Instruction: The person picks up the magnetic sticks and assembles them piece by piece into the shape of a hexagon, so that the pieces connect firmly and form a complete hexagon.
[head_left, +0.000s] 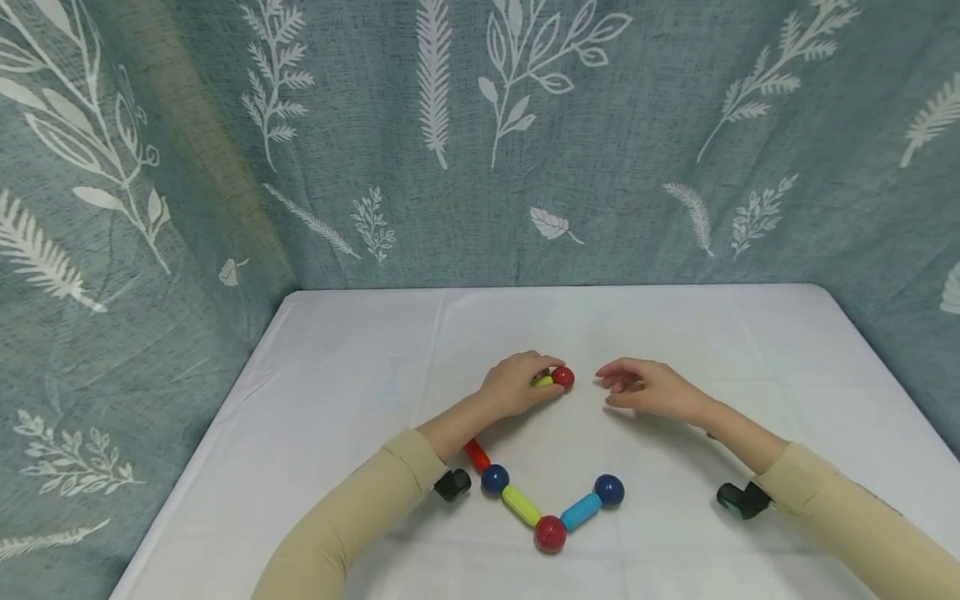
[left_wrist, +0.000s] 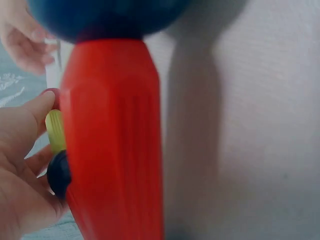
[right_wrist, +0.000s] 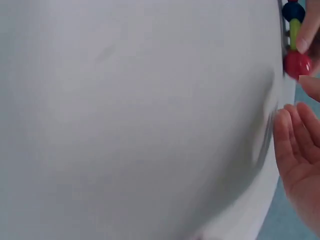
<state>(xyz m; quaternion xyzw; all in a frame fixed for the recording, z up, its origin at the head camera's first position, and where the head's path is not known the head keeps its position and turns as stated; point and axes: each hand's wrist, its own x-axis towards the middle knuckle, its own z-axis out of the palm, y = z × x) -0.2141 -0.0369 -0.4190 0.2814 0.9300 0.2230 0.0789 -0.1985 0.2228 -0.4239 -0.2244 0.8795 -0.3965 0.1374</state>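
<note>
At the back middle of the table my left hand [head_left: 521, 383] holds a yellow-green rod [head_left: 542, 381] with its thumb and fingers, their tips reaching a red ball [head_left: 563, 377] on the rod's end. A dark blue ball [left_wrist: 59, 172] sits at the rod's other end, by the palm. Beneath that wrist runs a red rod [head_left: 477, 456], joined to a blue ball [head_left: 495, 480]. From there another yellow-green rod [head_left: 522, 506], a red ball [head_left: 551, 534], a light blue rod [head_left: 581, 512] and a blue ball [head_left: 609, 491] follow. My right hand [head_left: 652, 390] hovers right of the held piece, fingers loosely bent, holding nothing.
A white cloth covers the table [head_left: 360, 375]. Behind it and along its sides hangs a green-blue curtain [head_left: 465, 225] with white leaf prints. Black wrist cameras [head_left: 453, 485] sit below both forearms, the left one close to the red rod.
</note>
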